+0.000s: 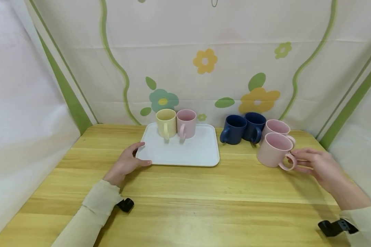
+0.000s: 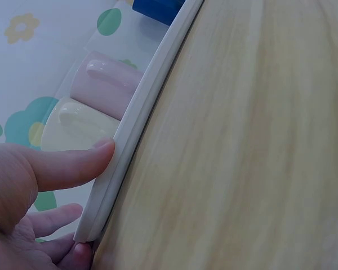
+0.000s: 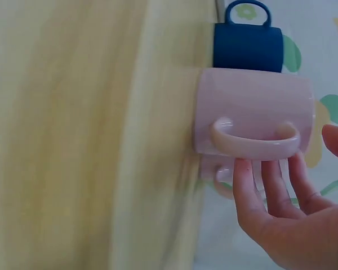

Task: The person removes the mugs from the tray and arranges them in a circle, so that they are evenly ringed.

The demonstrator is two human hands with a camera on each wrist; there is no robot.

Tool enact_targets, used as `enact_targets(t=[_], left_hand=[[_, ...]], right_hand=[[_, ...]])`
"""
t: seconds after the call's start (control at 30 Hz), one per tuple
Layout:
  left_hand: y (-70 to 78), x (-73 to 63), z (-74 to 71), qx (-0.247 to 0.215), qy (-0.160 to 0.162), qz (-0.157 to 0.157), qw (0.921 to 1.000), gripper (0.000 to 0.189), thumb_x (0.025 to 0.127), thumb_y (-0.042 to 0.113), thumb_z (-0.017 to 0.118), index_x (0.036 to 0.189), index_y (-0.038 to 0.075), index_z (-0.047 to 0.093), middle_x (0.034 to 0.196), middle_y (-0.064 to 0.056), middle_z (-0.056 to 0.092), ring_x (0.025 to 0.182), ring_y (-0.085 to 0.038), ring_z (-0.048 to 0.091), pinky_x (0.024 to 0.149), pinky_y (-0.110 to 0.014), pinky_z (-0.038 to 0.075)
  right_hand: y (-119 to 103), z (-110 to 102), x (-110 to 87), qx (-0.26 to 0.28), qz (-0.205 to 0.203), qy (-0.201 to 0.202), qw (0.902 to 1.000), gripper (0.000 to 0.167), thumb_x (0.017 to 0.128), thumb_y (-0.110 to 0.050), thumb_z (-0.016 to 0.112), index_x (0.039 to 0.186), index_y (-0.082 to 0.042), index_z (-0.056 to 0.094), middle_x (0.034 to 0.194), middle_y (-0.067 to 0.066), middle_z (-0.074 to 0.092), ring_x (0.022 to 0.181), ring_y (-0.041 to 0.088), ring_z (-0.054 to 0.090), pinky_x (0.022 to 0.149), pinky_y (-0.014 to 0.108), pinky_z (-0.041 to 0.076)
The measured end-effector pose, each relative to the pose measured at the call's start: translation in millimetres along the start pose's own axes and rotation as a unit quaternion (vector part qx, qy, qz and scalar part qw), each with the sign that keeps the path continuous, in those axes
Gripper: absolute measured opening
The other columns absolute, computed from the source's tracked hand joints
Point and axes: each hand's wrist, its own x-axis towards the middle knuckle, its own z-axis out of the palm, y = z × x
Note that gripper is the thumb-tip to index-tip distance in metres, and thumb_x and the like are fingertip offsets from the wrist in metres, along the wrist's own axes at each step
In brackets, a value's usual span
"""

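Note:
At the left end of a white tray (image 1: 179,154), my left hand (image 1: 128,163) holds the near corner. Its thumb (image 2: 79,166) presses the front rim while the other fingers lie along the left side. A yellow mug (image 1: 170,125) and a pink mug (image 1: 189,124) stand upright side by side on the tray's back part. On the right, my right hand (image 1: 323,168) has its fingertips at the handle of a nearer pink mug (image 1: 270,154), with the thumb (image 3: 337,140) held apart from it. Whether the fingers hook the handle is hard to see.
Two dark blue mugs (image 1: 235,132) stand right of the tray at the back of the wooden table (image 1: 191,212). Another pink mug (image 1: 276,126) stands behind the nearer one and is partly hidden. A flowered curtain (image 1: 179,68) hangs behind the table.

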Motion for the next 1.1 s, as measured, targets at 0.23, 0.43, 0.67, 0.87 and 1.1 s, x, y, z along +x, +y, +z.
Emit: enact_targets(t=[0.23, 0.43, 0.67, 0.87, 1.1], left_hand=[[1.2, -0.3, 1.9, 0.001, 0.002, -0.001, 1.0, 0.095, 0.092, 0.022, 0.084, 0.169, 0.014, 0.029, 0.179, -0.018, 0.015, 0.165, -0.042, 0.015, 0.132, -0.06, 0.021], [0.7, 1.3, 2.8, -0.016, 0.002, 0.002, 0.9999, 0.097, 0.09, 0.017, 0.085, 0.169, 0.011, 0.028, 0.177, -0.021, 0.018, 0.164, -0.042, 0.019, 0.132, -0.058, 0.024], [0.0, 1.8, 0.9, -0.014, 0.006, 0.003, 0.9999, 0.097, 0.09, 0.017, 0.085, 0.169, 0.012, 0.028, 0.177, -0.021, 0.019, 0.164, -0.042, 0.02, 0.132, -0.058, 0.024], [0.4, 2.2, 0.2, -0.014, 0.005, 0.004, 0.9999, 0.096, 0.092, 0.018, 0.084, 0.169, 0.011, 0.027, 0.178, -0.019, 0.017, 0.164, -0.042, 0.018, 0.132, -0.058, 0.023], [0.7, 1.0, 0.8, -0.008, 0.004, -0.001, 1.0, 0.097, 0.091, 0.019, 0.085, 0.169, 0.013, 0.027, 0.178, -0.02, 0.015, 0.165, -0.042, 0.016, 0.132, -0.059, 0.022]], right_hand=[[-23.6, 0.4, -4.1, 0.034, -0.061, 0.022, 0.9973, 0.026, 0.108, -0.002, 0.057, 0.102, -0.012, 0.08, 0.099, -0.005, 0.083, 0.091, 0.008, 0.08, 0.077, 0.024, 0.064], [-37.8, 11.8, 0.7, 0.058, -0.104, 0.01, 0.9929, 0.026, 0.108, 0.002, 0.055, 0.107, -0.01, 0.078, 0.099, 0.001, 0.084, 0.091, 0.012, 0.08, 0.079, 0.023, 0.064], [-48.0, 42.1, 16.3, 0.085, -0.138, -0.058, 0.9851, 0.03, 0.108, 0.006, 0.05, 0.117, -0.003, 0.077, 0.108, 0.006, 0.083, 0.094, 0.02, 0.081, 0.084, 0.029, 0.065], [-52.3, 76.6, 31.1, 0.025, -0.118, -0.065, 0.9906, 0.023, 0.108, -0.003, 0.058, 0.122, -0.009, 0.075, 0.114, -0.003, 0.079, 0.096, 0.016, 0.079, 0.084, 0.025, 0.064], [-51.1, 108.4, 44.9, -0.05, -0.111, -0.065, 0.9904, 0.016, 0.108, -0.015, 0.062, 0.123, -0.013, 0.069, 0.11, -0.004, 0.077, 0.098, 0.011, 0.077, 0.083, 0.023, 0.064]])
